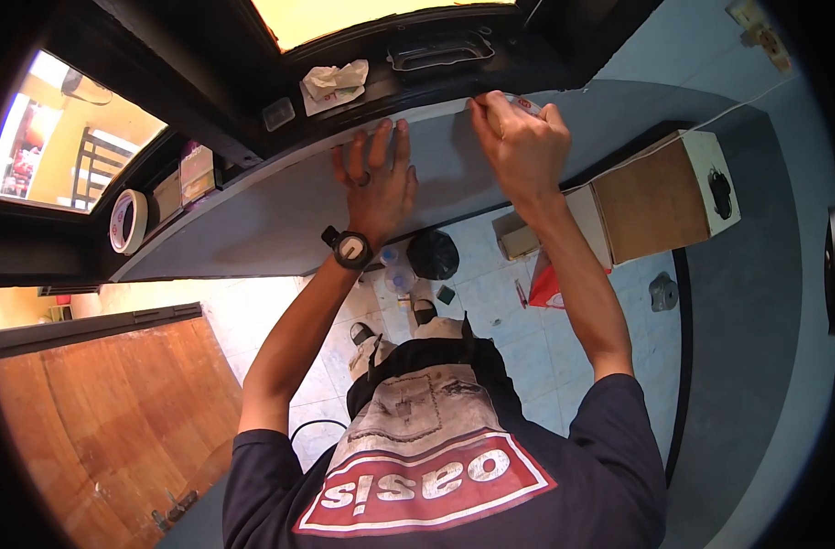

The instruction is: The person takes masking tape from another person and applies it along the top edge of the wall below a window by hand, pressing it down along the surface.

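My left hand (378, 188) lies against the grey wall (280, 215), fingers stretched out and their tips at the wall's top edge. A dark watch (351, 249) sits on that wrist. Along this edge, under the black window frame (344, 116), runs a pale strip of masking tape (433, 112). Farther right, my right hand (525, 151) is closed around a roll of masking tape (529, 105); only a bit of its rim with a red mark shows past the fingers. Between the hands, the strip follows the edge.
On the sill are crumpled paper (337, 80), a small clear container (278, 114), a black tray (440, 52) and another tape roll (128, 222). A cabinet (651, 201) stands right, with a cable above it. A black bag (433, 254) lies below; a wooden door (115, 403) is left.
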### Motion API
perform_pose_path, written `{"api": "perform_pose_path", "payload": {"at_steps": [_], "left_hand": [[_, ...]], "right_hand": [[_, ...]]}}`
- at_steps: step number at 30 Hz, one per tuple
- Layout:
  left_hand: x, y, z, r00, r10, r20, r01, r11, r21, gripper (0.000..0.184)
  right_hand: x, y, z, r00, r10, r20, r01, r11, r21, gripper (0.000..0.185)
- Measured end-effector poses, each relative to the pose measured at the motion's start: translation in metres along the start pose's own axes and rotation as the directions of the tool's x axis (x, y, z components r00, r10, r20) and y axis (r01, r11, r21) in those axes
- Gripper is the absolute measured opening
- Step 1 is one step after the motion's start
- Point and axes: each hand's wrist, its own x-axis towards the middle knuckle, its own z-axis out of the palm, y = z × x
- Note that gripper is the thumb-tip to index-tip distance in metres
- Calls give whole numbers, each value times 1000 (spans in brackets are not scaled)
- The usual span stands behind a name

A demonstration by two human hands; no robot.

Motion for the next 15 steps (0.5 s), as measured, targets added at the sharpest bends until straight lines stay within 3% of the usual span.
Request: {"api": "perform_pose_path", "payload": {"at_steps": [7, 13, 15], "left_hand": [[-3, 3, 0, 999, -21, 36, 21, 1000, 3, 87], [0, 12, -5, 999, -38, -18, 38, 999, -20, 88], [7, 19, -10, 994, -110, 7, 110, 992, -59, 88]], "right_hand": [[3, -5, -2, 994, 46, 101, -43, 998, -40, 18], [7, -9, 1, 993, 78, 91, -74, 996, -42, 18], [7, -9, 3, 993, 79, 83, -76, 996, -42, 18]]}}
